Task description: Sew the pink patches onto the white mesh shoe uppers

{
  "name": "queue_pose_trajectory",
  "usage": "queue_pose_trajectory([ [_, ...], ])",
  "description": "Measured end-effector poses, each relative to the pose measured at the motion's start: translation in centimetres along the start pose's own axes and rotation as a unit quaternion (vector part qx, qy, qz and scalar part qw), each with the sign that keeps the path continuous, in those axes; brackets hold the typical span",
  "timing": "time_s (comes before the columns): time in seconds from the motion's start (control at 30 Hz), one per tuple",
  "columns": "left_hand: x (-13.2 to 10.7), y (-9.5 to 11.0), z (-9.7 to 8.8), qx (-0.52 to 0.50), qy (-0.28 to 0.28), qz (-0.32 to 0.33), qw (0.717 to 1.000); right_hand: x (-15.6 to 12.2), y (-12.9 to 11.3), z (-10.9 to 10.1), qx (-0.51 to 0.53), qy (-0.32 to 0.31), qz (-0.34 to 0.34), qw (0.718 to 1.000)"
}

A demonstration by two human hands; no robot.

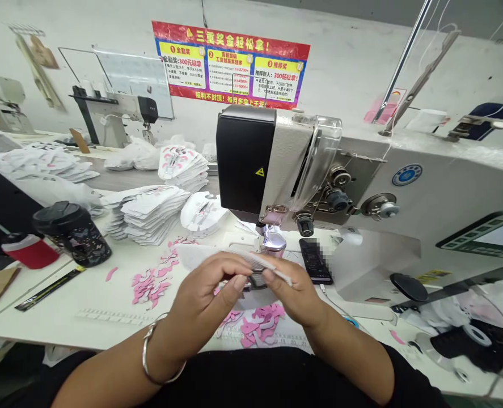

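Observation:
Both of my hands meet in front of the sewing machine (294, 164), just below and before its needle area. Fingers of my left hand (211, 286) are closed on the left side of a white fabric piece (277, 271), with the thumb toward me. My right hand (296, 292) pinches the same piece from the right, thumb on its near face. The piece is bent, and my fingers hide much of it. Small pink fabric cutouts (262, 326) lie on the table under my hands, and another heap of pink cutouts (151, 283) lies to the left.
Stacks of white fabric pieces (151, 215) stand behind on the left. A black tumbler (75, 232), a red-and-white container (28, 249) and a utility knife (49, 289) are at far left. A phone (315, 260) lies right of the needle; a black thread cone (468, 343) is at far right.

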State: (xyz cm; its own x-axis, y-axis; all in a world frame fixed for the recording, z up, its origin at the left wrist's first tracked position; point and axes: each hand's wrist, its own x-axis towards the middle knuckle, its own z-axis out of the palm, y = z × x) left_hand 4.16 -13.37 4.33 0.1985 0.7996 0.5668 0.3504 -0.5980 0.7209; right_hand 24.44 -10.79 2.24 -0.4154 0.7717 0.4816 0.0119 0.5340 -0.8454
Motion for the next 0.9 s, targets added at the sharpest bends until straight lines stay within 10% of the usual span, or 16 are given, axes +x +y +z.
queue_pose_trajectory([
  [0.13, 1.2, -1.4, -1.6, 0.147, 0.128, -0.024, 0.98, -1.8, 1.3, -3.3, 0.216, 0.126, 0.13, 0.96],
  [0.2, 1.8, -2.5, -1.6, 0.04, 0.011, -0.167, 0.985, -2.3, 2.1, -5.0, 0.26, 0.175, 0.183, 0.932],
  [0.33, 2.6, -4.3, 0.2, -0.219, -0.178, -0.326, 0.902, -2.0, 3.4, -7.7, 0.28, 0.243, 0.243, 0.897],
  [0.9, 5.9, -6.3, 4.1, -0.354, -0.106, -0.348, 0.862, 1.7, 10.7, -10.8, 0.296, 0.226, 0.306, 0.876],
])
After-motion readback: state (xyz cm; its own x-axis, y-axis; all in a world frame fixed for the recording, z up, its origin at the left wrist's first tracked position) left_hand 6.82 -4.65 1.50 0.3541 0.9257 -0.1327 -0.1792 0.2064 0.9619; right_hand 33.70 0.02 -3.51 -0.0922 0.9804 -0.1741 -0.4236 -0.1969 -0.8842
